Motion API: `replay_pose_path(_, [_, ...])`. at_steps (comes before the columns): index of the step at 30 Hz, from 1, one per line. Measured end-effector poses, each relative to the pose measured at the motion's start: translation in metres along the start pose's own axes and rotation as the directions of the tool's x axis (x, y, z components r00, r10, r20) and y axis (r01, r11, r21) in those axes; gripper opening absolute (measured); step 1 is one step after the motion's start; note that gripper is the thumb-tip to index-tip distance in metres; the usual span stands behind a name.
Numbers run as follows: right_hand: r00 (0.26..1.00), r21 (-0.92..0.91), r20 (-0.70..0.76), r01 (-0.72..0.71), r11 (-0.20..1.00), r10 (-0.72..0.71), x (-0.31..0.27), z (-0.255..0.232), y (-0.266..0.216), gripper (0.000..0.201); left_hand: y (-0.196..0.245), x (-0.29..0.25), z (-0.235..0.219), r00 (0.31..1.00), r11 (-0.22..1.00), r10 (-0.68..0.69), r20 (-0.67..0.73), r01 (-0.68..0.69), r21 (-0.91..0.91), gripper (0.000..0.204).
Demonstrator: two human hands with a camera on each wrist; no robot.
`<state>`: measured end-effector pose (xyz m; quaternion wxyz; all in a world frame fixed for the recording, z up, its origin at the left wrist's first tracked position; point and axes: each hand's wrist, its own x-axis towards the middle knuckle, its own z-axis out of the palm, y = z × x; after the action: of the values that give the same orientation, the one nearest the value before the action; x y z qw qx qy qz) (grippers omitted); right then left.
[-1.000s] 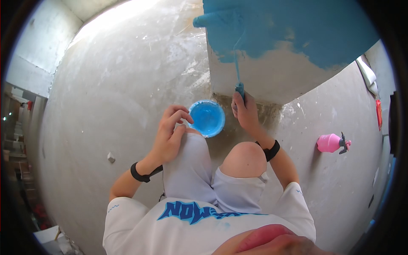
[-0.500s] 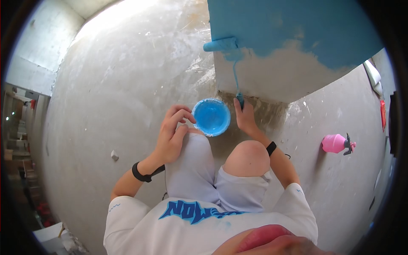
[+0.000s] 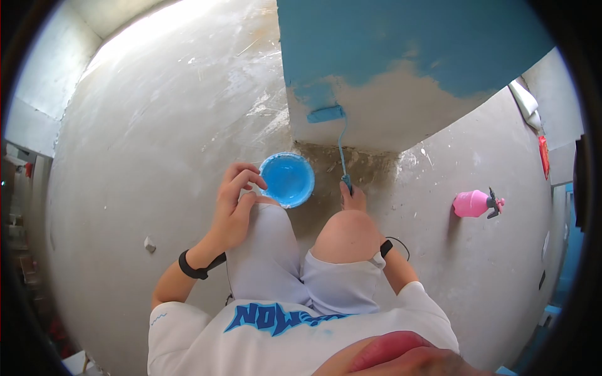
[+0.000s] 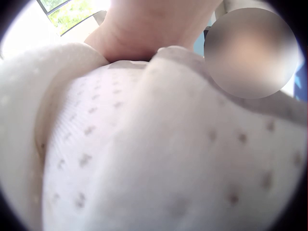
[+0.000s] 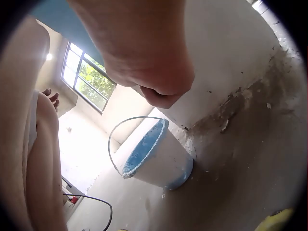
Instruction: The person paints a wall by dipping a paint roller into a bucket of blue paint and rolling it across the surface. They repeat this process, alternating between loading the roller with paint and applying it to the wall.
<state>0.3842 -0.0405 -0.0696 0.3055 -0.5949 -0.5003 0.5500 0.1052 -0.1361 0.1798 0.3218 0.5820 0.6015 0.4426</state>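
Observation:
In the head view the right hand (image 3: pixel 354 199) grips the handle of a paint roller (image 3: pixel 325 114), whose blue sleeve lies against the lower, unpainted part of a partly blue wall (image 3: pixel 401 94). Its curled fingers show in the right wrist view (image 5: pixel 149 72). The left hand (image 3: pixel 235 207) rests on the left knee with loosely bent fingers and holds nothing. Beside those fingers stands a bucket of blue paint (image 3: pixel 287 180); the right wrist view shows the bucket (image 5: pixel 166 161) with its wire handle raised. Cloth and skin fill most of the left wrist view.
A pink spray bottle (image 3: pixel 471 204) stands on the grey floor to the right. A small pale lump (image 3: pixel 149 244) lies on the floor at the left. Toward the far right are a rolled white sheet (image 3: pixel 525 103) and a red packet (image 3: pixel 543 156).
The roller has moved down the wall from the blue area to the bare lower part, and the right hand has drawn back toward the right knee. The left hand stays on the knee.

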Motion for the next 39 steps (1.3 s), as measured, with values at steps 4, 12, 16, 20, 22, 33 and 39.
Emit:
replay_pose_path(4, [0.992,0.073,0.03,0.119,0.99,-0.121,-0.016,-0.029,-0.022,0.041,0.0,0.002,0.0,1.0,1.0,0.0,-0.001,0.0,0.006,0.018])
replay_pose_path(12, [0.966,0.568,0.082,0.157,0.808,-0.245,-0.047,-0.095,-0.176,0.042,-0.005,0.006,-0.001,1.0,1.0,-0.006,0.012,0.005,0.02,0.018])
replay_pose_path(16, [0.957,0.584,0.129,0.138,0.8,-0.259,-0.025,-0.11,-0.206,0.039,-0.009,0.01,0.002,0.999,1.0,-0.025,0.027,0.025,0.008,0.022])
replay_pose_path(20, [0.995,0.42,-0.001,0.093,0.903,-0.102,-0.002,-0.093,-0.176,0.038,-0.015,0.015,0.003,0.999,0.999,-0.032,0.037,0.032,0.017,0.02])
replay_pose_path(22, [0.998,0.377,-0.061,0.011,0.926,0.013,0.006,-0.081,-0.145,0.037,-0.015,0.017,0.006,0.998,0.999,-0.048,0.034,0.048,0.002,0.02])
replay_pose_path(33, [0.972,0.332,-0.021,-0.214,0.919,0.234,-0.018,-0.068,-0.052,0.033,-0.017,0.02,0.01,0.997,0.999,-0.052,0.062,0.053,-0.01,0.022])
replay_pose_path(39, [0.989,0.345,-0.041,-0.116,0.931,0.139,-0.049,-0.066,-0.105,0.035,-0.016,0.019,0.003,0.999,0.999,-0.022,0.035,0.021,0.024,0.021])
